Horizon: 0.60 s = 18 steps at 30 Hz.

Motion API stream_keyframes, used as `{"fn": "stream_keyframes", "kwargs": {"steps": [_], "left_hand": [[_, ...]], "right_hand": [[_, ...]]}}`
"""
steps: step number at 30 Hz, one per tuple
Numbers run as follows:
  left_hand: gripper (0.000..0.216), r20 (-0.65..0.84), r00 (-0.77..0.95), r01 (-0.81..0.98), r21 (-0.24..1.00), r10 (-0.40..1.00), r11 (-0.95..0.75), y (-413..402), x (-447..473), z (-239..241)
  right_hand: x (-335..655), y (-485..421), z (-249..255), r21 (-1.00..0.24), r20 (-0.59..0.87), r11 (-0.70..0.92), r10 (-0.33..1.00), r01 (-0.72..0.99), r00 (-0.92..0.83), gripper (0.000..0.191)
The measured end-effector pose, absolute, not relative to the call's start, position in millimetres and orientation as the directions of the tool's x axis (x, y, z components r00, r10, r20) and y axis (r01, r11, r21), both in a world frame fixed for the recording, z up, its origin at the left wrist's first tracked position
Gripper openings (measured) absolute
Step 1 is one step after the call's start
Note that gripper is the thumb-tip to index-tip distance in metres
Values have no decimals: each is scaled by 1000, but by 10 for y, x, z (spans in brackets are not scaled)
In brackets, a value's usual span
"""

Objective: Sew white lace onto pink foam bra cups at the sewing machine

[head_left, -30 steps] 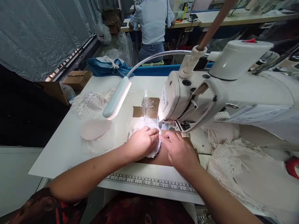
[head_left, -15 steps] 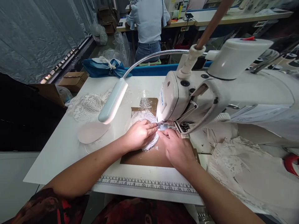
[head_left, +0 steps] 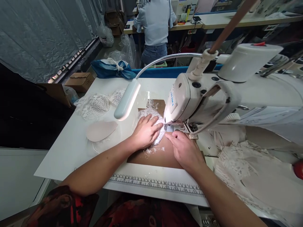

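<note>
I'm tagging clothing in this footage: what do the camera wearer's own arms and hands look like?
The left hand and right hand are ungloved, and both forearms are bare. The left sleeve is dark with red patches; no right sleeve shows.

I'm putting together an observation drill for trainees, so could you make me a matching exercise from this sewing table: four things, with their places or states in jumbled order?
Things
1. Left hand
2. Lamp head
3. Blue bundle
4. Ruler scale

Places or states
A. Along the near edge of the white table
B. Spread over the white lace piece
C. Tied with white cord, at the table's far edge
D. Lit, at the end of a curved metal arm

Right pairs: 1-B, 2-D, 3-C, 4-A
</note>
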<state>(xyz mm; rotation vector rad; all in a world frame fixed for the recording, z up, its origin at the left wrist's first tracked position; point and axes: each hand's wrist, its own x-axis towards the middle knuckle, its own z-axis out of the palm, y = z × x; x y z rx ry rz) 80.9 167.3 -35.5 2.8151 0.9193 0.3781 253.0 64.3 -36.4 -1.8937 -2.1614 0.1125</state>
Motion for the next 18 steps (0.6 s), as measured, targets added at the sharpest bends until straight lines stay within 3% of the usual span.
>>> {"fn": "stream_keyframes", "kwargs": {"steps": [5,8,11,14,16,18], "left_hand": [[34,68,790,546,374,609,-750,1670,692,-200],[29,-18,920,335,549,391,-766,1562,543,-63],[27,78,965,140,656,250,-742,1382,410,46],[29,200,885,212,630,420,-747,1260,356,57],[32,178,840,347,549,512,-760,1239,376,1],[33,119,858,400,455,499,-796,1247,433,-76]], "right_hand": [[2568,619,-391,-311,244,180,964,933,-104,39],[2597,592,-399,-357,304,201,948,912,-90,37],[2613,572,-388,-391,321,213,943,896,-84,35],[2613,567,-366,-412,328,233,940,881,-95,35],[2608,568,-350,-419,334,250,936,873,-108,35],[2602,571,-336,-406,333,260,935,876,-123,35]]}}
